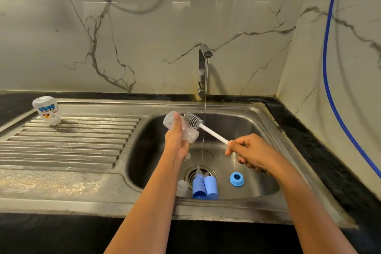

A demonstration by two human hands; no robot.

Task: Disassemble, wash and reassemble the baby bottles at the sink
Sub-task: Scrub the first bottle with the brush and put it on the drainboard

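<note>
Far to the left of the left hand, a printed bottle [47, 111] stands on the ribbed drainboard [72, 140], well apart from everything else. The left hand [176, 143] is raised over the sink [257, 121] and grasps a clear bottle [186, 133]. Its fingers are wrapped round the body and the thumb lies along the near side. The bottle is tilted, base up and to the left, open mouth down and to the right.

Just right of that hand, the grey bristled head of a brush [193, 120] lies against the upper outside of the clear bottle, and its white handle slants down to the right hand [248, 153]. The right hand is clenched round the end of the handle, with the forefinger and thumb nearest the brush head.

Between the two hands a thin stream of water [204, 130] falls from the tap [203, 68] into the basin, passing just right of the brush head.

Below the hands, near the drain [190, 173], lie loose parts. A small clear part [182, 187] sits beside the left forearm (what it is cannot be told). Right of it are two blue caps [205, 187], side by side and touching, then a blue ring [237, 179] apart from them, under the right wrist.

Far right of the right hand, a blue cable [327, 72] hangs down the marble wall above the black counter [309, 130].
</note>
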